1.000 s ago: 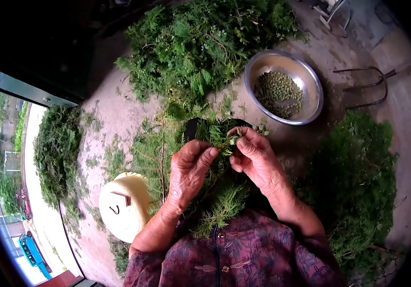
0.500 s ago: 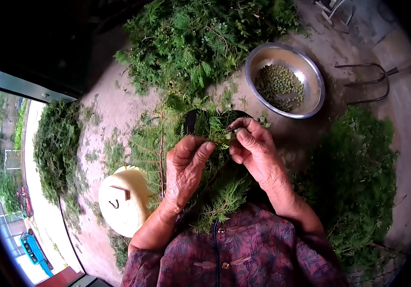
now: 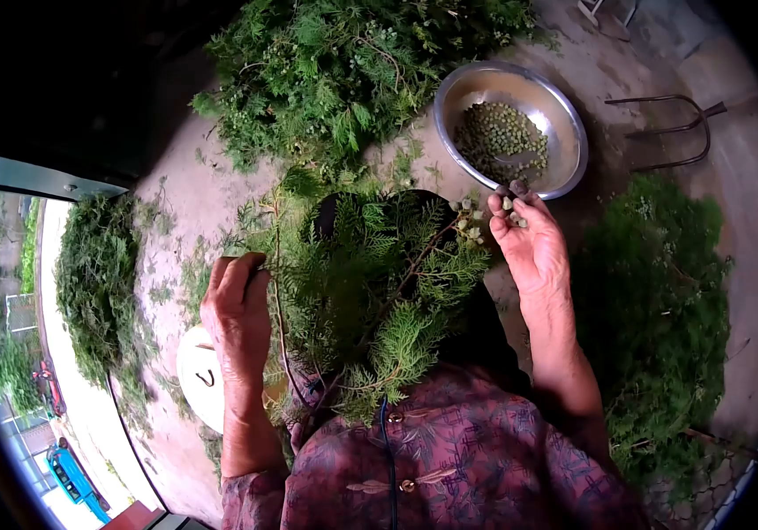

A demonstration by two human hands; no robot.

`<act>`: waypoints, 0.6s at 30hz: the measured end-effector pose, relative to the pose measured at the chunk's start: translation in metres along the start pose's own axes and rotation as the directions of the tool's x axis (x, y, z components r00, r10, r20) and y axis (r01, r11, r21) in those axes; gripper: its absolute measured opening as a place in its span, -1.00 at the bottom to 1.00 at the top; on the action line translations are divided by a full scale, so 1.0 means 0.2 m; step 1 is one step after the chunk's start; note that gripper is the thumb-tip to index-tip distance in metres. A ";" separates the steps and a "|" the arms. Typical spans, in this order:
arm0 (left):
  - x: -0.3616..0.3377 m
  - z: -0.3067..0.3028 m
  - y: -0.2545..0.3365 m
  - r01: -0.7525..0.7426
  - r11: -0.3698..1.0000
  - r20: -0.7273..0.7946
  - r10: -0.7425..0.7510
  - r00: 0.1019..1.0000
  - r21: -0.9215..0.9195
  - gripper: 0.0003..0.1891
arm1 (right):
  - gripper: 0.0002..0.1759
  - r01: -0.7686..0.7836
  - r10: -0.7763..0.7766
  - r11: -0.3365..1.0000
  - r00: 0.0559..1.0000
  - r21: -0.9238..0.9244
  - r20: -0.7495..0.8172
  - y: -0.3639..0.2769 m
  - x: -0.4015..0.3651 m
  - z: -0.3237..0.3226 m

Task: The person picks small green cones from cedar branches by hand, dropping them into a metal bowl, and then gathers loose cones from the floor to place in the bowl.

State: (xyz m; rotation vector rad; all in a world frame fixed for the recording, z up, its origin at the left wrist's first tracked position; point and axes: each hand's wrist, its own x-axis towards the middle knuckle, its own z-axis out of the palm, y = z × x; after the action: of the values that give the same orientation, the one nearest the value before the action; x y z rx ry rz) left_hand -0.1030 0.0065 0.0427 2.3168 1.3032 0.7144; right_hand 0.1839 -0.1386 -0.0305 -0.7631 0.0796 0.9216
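My right hand [image 3: 533, 252] is raised just below the steel basin's near rim, its fingertips closed on a few small pale-green seed cones [image 3: 509, 204]. A leafy conifer branch [image 3: 410, 274] lies across my lap, with a cluster of cones [image 3: 467, 221] at its tip, left of that hand. My left hand [image 3: 237, 300] is closed beside the branch's left stem; whatever its fingers may hold is hidden. Inside the basin [image 3: 566, 132] lies a layer of loose green cones [image 3: 502, 137].
A large heap of cut branches [image 3: 308, 88] lies ahead, with more piles at left [image 3: 101, 274] and right [image 3: 661, 327]. A fork head [image 3: 705, 132] lies at the right. Near my left forearm sits a round cream-coloured object [image 3: 198, 362].
My hands have moved apart, the left one leftward and the right one up and rightward toward the basin with cones in its fingers. The view has shifted slightly.
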 end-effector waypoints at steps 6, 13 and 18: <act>0.04 0.04 0.14 -0.191 0.982 0.112 0.190 0.975 -0.008 -0.61 | -0.50 0.015 0.006 0.980 0.995 0.200 -0.104 -0.10 0.21 -0.09; 0.07 0.32 0.37 -0.407 0.883 0.350 0.466 0.812 -0.232 -0.70 | -0.25 0.126 -0.112 0.980 0.989 0.151 -0.098 -0.23 0.50 -0.14; 0.06 0.50 0.39 -0.435 0.898 0.398 0.423 0.814 -0.063 -0.72 | -0.28 0.276 -0.259 0.959 0.946 0.065 -0.196 -0.37 0.62 -0.13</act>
State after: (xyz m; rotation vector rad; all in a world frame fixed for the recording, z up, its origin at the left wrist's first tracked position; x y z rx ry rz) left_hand 0.0148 -0.0302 0.0098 2.6318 0.6135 0.3047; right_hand 0.3211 -0.0962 -0.0540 -0.7523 0.1764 0.5823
